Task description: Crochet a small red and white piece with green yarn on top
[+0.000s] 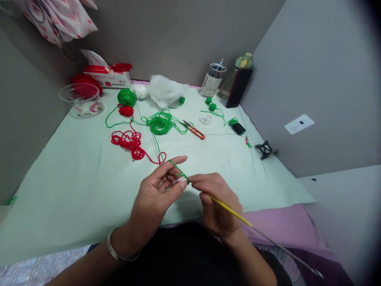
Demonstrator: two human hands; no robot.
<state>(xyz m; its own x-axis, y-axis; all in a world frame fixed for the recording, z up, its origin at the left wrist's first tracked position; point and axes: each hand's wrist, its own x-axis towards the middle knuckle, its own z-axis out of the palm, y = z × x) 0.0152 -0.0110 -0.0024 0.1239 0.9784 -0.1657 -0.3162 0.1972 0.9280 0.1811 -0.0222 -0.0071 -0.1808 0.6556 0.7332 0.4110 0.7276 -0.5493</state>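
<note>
My left hand (162, 190) pinches a small crochet piece (182, 180) in white and green between thumb and fingers. Green yarn (175, 163) runs over its raised index finger down to the piece. In my right hand (218, 200) is a crochet hook (233, 212) with a yellow handle, its long metal end sticking out toward the lower right. The hook's working tip meets the piece at my left fingertips and is mostly hidden. From my left hand the green strand leads back to a loose green yarn heap (160, 122). Red yarn (127, 142) lies in loops left of it.
Orange-handled thread snips (195, 130) lie mid-table. Behind are a green yarn ball (126, 97), white stuffing (166, 91), a tissue box (108, 75) and a clear tub (81, 101). A pen holder (212, 81), bottle (229, 83) and phone (239, 88) stand back right, near the partition.
</note>
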